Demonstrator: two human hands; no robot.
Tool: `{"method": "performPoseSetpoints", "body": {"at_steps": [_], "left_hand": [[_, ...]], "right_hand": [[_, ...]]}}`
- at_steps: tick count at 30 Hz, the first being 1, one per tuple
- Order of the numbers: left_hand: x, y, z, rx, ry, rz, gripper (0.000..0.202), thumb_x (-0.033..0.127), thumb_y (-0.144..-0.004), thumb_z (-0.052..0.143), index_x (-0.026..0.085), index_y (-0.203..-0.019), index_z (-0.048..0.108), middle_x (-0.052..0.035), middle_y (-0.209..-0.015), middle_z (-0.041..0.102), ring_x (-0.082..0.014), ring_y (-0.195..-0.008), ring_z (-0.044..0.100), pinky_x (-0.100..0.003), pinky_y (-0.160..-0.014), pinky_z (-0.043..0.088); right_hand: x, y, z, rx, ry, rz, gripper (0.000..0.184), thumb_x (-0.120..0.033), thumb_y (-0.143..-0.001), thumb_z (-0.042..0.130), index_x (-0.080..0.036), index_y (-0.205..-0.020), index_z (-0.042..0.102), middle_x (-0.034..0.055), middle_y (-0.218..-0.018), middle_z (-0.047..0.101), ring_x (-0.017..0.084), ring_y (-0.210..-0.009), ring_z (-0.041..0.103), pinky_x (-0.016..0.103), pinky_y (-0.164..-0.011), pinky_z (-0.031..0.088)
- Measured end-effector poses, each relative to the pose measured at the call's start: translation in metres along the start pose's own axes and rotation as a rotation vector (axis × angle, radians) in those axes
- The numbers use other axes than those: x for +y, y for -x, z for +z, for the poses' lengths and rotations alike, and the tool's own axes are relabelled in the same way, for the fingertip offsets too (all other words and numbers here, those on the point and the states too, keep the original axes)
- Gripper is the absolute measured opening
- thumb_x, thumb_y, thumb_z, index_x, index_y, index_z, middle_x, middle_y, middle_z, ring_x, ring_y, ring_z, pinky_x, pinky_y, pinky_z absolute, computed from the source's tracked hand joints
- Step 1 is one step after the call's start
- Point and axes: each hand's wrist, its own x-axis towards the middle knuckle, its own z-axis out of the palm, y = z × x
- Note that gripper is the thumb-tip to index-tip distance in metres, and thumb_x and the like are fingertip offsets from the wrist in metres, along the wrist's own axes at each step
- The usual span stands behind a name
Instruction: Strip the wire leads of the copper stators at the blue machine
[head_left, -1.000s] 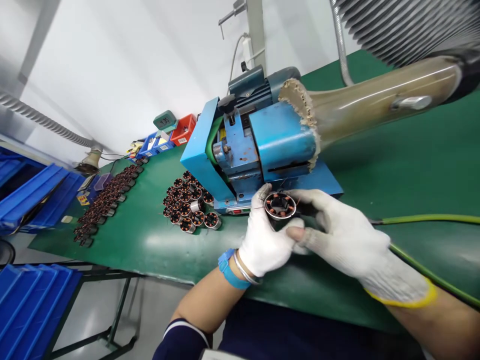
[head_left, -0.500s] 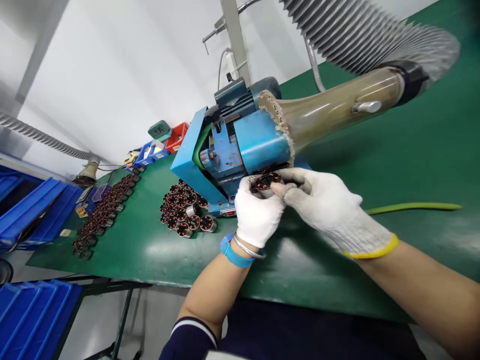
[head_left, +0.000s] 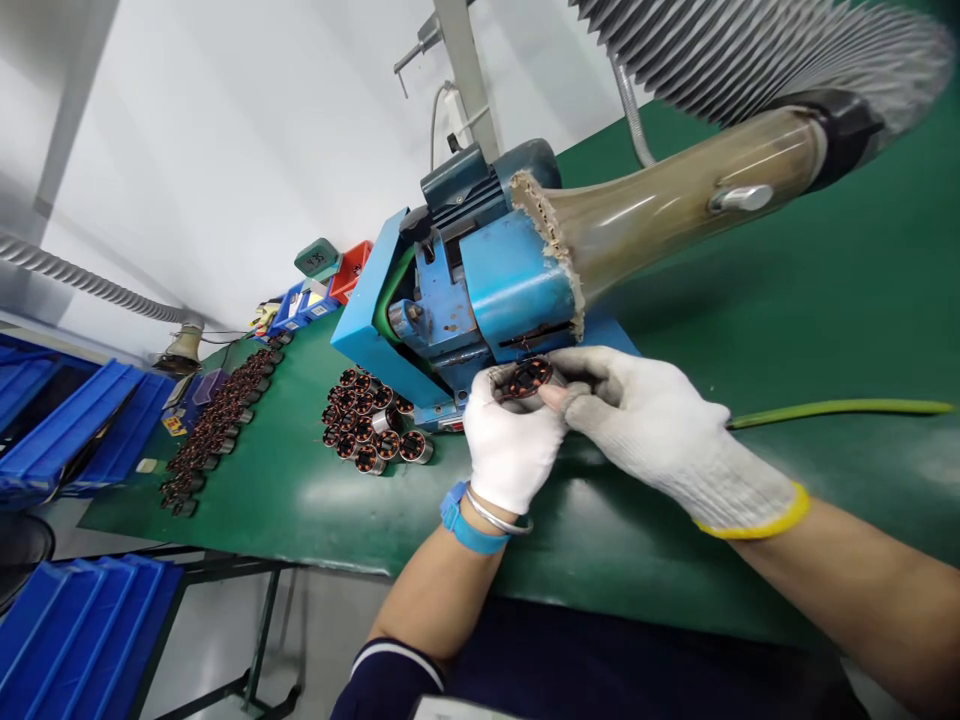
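Note:
Both my gloved hands hold one small round motor stator (head_left: 529, 377) with copper windings, right in front of the slot of a blue bench machine (head_left: 480, 290). My left hand (head_left: 510, 440) cups it from below and the left, fingers wrapped round it. My right hand (head_left: 645, 420) pinches its right side, bare thumb tip against the rim. A cluster of several similar stators (head_left: 367, 425) sits on the green table (head_left: 315, 490) to the left of the machine.
A clear suction funnel (head_left: 675, 205) on a ribbed hose reaches over the machine. A long row of more stators (head_left: 217, 425) lies further left. Blue bins (head_left: 71, 420) stand at the left, small coloured bins (head_left: 322, 285) at the back. A green cable (head_left: 832, 408) runs right.
My hands lifted the stator from low above the table up to the machine's front slot and hold it there; the view shifted slightly.

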Motion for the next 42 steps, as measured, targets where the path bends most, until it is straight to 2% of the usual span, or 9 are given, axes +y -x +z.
{"method": "performPoseSetpoints", "body": {"at_steps": [5, 13, 19, 25, 29, 33, 37, 40, 42], "left_hand": [[0.009, -0.006, 0.0, -0.006, -0.105, 0.091, 0.055, 0.03, -0.053, 0.103, 0.021, -0.091, 0.064, -0.0047, -0.088, 0.08, -0.0237, -0.085, 0.078, -0.036, -0.08, 0.065], [0.016, -0.007, 0.001, -0.042, -0.21, 0.158, 0.049, 0.029, -0.059, 0.1, 0.023, -0.09, 0.062, -0.0047, -0.094, 0.081, -0.0237, -0.089, 0.078, -0.036, -0.084, 0.065], [0.012, -0.011, 0.006, -0.003, -0.255, 0.176, 0.052, 0.031, -0.059, 0.101, 0.024, -0.092, 0.061, -0.0041, -0.093, 0.08, -0.0235, -0.088, 0.076, -0.036, -0.084, 0.063], [-0.001, 0.016, -0.008, 0.011, -0.295, 0.243, 0.056, 0.037, -0.058, 0.101, 0.024, -0.094, 0.06, -0.0016, -0.088, 0.076, -0.0201, -0.078, 0.073, -0.035, -0.077, 0.061], [-0.018, 0.028, -0.02, -0.014, -0.282, 0.296, 0.058, 0.035, -0.056, 0.101, 0.024, -0.097, 0.061, -0.0026, -0.093, 0.077, -0.0215, -0.084, 0.074, -0.037, -0.082, 0.061], [-0.022, 0.018, -0.021, -0.019, -0.278, 0.274, 0.059, 0.033, -0.056, 0.1, 0.023, -0.098, 0.061, -0.0032, -0.094, 0.077, -0.0223, -0.085, 0.074, -0.037, -0.082, 0.06], [-0.009, 0.003, -0.015, -0.059, -0.251, 0.239, 0.056, 0.032, -0.057, 0.099, 0.023, -0.098, 0.062, -0.002, -0.092, 0.077, -0.0204, -0.083, 0.074, -0.033, -0.079, 0.06], [0.003, -0.006, -0.008, -0.049, -0.229, 0.198, 0.051, 0.034, -0.061, 0.097, 0.023, -0.096, 0.061, -0.0013, -0.091, 0.078, -0.0188, -0.081, 0.074, -0.031, -0.077, 0.06], [0.008, -0.009, -0.003, -0.039, -0.211, 0.177, 0.049, 0.036, -0.062, 0.096, 0.024, -0.094, 0.059, -0.0009, -0.089, 0.077, -0.0185, -0.08, 0.074, -0.03, -0.077, 0.06]], "right_hand": [[-0.004, -0.004, 0.003, 0.018, -0.1, -0.001, 0.033, -0.038, -0.08, 0.072, -0.02, -0.108, 0.075, 0.0093, -0.095, 0.08, 0.032, -0.089, 0.077, 0.044, -0.083, 0.066], [-0.007, -0.006, 0.001, -0.003, -0.253, 0.044, 0.03, -0.03, -0.078, 0.073, -0.025, -0.107, 0.073, 0.0071, -0.106, 0.081, 0.034, -0.102, 0.078, 0.048, -0.098, 0.066], [-0.004, -0.007, 0.004, -0.002, -0.302, 0.058, 0.032, -0.036, -0.081, 0.073, -0.024, -0.111, 0.073, 0.0065, -0.1, 0.082, 0.034, -0.099, 0.079, 0.047, -0.094, 0.067], [0.003, 0.017, -0.002, -0.07, -0.267, 0.05, 0.042, -0.04, -0.078, 0.077, -0.023, -0.115, 0.072, 0.0089, -0.104, 0.081, 0.032, -0.093, 0.08, 0.043, -0.081, 0.07], [0.01, 0.031, -0.005, -0.144, -0.281, -0.045, 0.038, -0.041, -0.079, 0.079, -0.023, -0.111, 0.071, 0.0098, -0.113, 0.079, 0.033, -0.105, 0.078, 0.043, -0.088, 0.069], [0.014, 0.026, -0.003, -0.14, -0.246, -0.029, 0.047, -0.048, -0.077, 0.081, -0.023, -0.115, 0.071, 0.0114, -0.115, 0.078, 0.033, -0.103, 0.078, 0.041, -0.079, 0.069], [0.013, 0.012, 0.004, -0.047, -0.225, 0.09, 0.054, -0.05, -0.075, 0.082, -0.021, -0.119, 0.071, 0.0108, -0.104, 0.081, 0.033, -0.094, 0.079, 0.043, -0.08, 0.069], [0.006, 0.0, 0.008, 0.015, -0.234, 0.109, 0.047, -0.045, -0.073, 0.081, -0.021, -0.113, 0.075, 0.0096, -0.102, 0.082, 0.033, -0.095, 0.079, 0.044, -0.089, 0.067], [0.0, -0.007, 0.01, 0.024, -0.257, 0.086, 0.038, -0.043, -0.073, 0.08, -0.022, -0.106, 0.077, 0.0078, -0.098, 0.082, 0.032, -0.093, 0.079, 0.044, -0.089, 0.067]]}}
